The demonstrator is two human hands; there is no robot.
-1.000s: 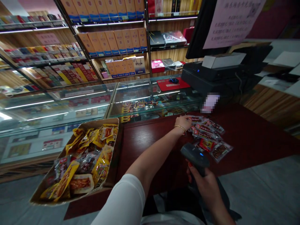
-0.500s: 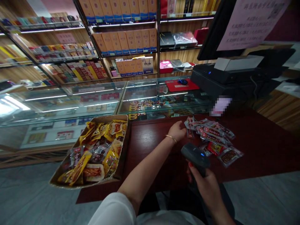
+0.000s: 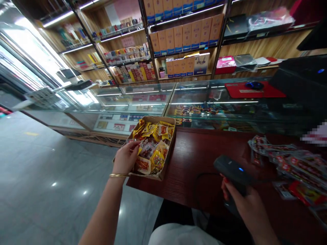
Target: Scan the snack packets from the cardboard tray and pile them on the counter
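Observation:
My left hand [image 3: 125, 158], with a gold bangle at the wrist, reaches into the left side of a shallow cardboard box [image 3: 170, 146]. Its fingers are closed on a yellow snack packet [image 3: 139, 149], mostly hidden under the hand. More yellow and clear snack packets [image 3: 157, 161] fill the box. In my right hand [image 3: 251, 204] is a dark handheld barcode scanner [image 3: 232, 169] with a blue light, held above the dark red wooden table. Beyond the scanner, several clear and red snack packets [image 3: 301, 163] lie in a loose pile on the right.
A glass display counter [image 3: 143, 98] runs along the table's far edge. On it lies a red mouse pad [image 3: 237, 91] with a black mouse [image 3: 254, 85]. Dark checkout equipment [image 3: 304, 75] stands at the right. Shelves of boxes [image 3: 186, 34] line the wall behind.
My left hand has moved from beside the loose packet pile to the cardboard box and closed on a snack packet there. The view has turned left. My right hand still holds the barcode scanner.

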